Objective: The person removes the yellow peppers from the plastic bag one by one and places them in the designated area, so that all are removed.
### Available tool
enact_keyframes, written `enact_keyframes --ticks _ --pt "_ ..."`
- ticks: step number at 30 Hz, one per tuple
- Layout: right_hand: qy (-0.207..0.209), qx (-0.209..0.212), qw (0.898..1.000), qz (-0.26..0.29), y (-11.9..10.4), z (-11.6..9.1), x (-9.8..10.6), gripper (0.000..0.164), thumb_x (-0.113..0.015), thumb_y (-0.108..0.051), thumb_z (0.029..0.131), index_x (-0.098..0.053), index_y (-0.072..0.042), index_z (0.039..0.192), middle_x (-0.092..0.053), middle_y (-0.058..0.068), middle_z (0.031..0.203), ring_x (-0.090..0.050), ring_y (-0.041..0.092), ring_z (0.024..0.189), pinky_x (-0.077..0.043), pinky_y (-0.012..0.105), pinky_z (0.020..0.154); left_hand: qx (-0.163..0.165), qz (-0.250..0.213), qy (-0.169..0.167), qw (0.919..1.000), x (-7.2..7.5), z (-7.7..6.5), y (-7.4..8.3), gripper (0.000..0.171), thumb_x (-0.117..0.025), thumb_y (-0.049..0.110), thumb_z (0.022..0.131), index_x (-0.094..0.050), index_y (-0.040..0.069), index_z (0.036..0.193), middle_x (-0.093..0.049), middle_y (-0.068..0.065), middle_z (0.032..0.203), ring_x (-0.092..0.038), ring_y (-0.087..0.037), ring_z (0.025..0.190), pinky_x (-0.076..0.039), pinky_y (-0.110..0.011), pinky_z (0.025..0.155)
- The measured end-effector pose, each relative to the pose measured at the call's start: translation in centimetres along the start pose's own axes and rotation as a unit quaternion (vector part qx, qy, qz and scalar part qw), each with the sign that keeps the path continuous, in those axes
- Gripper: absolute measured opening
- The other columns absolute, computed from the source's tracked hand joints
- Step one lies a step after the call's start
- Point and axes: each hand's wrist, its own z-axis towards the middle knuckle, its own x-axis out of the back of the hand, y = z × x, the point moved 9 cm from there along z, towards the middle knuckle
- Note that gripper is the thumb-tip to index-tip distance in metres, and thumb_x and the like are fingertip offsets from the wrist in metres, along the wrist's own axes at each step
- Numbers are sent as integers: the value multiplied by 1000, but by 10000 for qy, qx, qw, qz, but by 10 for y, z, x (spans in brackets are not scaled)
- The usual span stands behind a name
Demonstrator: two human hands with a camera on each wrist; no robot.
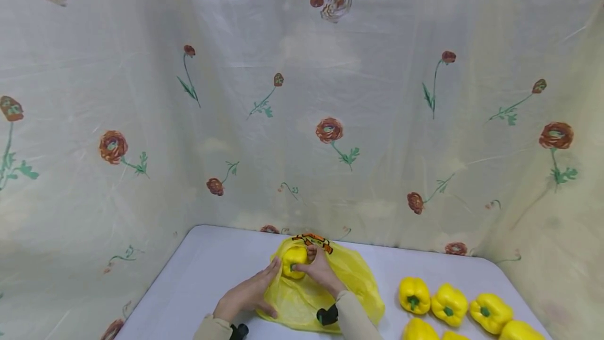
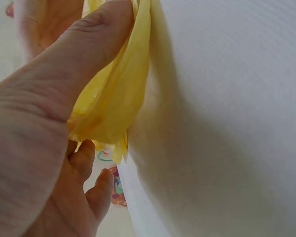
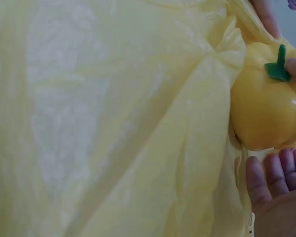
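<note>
A yellow plastic bag (image 1: 302, 306) with an orange and black print lies on the table under both hands. At its mouth sits a yellow bell pepper (image 1: 291, 259) with a green stem. My right hand (image 1: 323, 269) holds this pepper, the thumb against it by the stem and the fingers curled at its other side. My left hand (image 1: 250, 293) holds the bag's left edge, yellow film (image 2: 121, 89) running between thumb and fingers in the left wrist view. In the right wrist view the pepper (image 3: 266, 113) stands partly behind the bag's film (image 3: 138, 123).
Several yellow bell peppers (image 1: 449, 306) sit on the white table (image 1: 207, 256) at the right, some cut off by the lower frame edge. A flowered curtain (image 1: 283, 93) hangs behind the table and along both sides.
</note>
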Motion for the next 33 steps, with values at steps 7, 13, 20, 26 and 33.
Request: enact_keyframes --ticks 7,13,20,26,33 --pt "244 276 9993 8 -6 1 3 69 -83 -22 75 -42 0 126 -47 16 120 -49 26 105 -46 39 90 -7 -30 22 10000 0 -2 1 119 -80 47 69 -9 8 156 -6 -12 163 -22 -33 147 -27 -50 117" --pt "113 308 9995 39 -12 1 2 66 -82 -23 77 -46 -4 129 -49 14 122 -46 25 105 -44 38 91 -11 -47 -5 10000 0 -3 2 119 -81 47 69 -8 9 156 -6 -11 163 -21 -32 147 -27 -50 117" --pt "-57 437 9990 -66 -17 4 -1 65 -79 -23 80 -45 -3 131 -49 16 131 -48 29 115 -44 46 100 2 -26 -7 10000 1 -2 1 120 -79 48 70 -5 11 156 -5 -10 163 -20 -32 147 -27 -50 117" --pt "-318 327 9989 65 -11 7 -7 68 -78 -16 80 -40 1 134 -44 21 137 -46 37 125 -46 49 101 30 -91 -90 9999 1 -2 0 119 -79 48 71 -5 10 156 -4 -10 164 -19 -31 148 -26 -50 118" --pt "-797 103 9965 -244 -1 5 -18 75 -74 -15 82 -34 6 141 -46 24 136 -51 32 116 -44 49 100 29 -114 -110 9999 1 -3 -1 118 -79 48 72 -5 9 156 -3 -10 164 -18 -31 148 -25 -50 118"
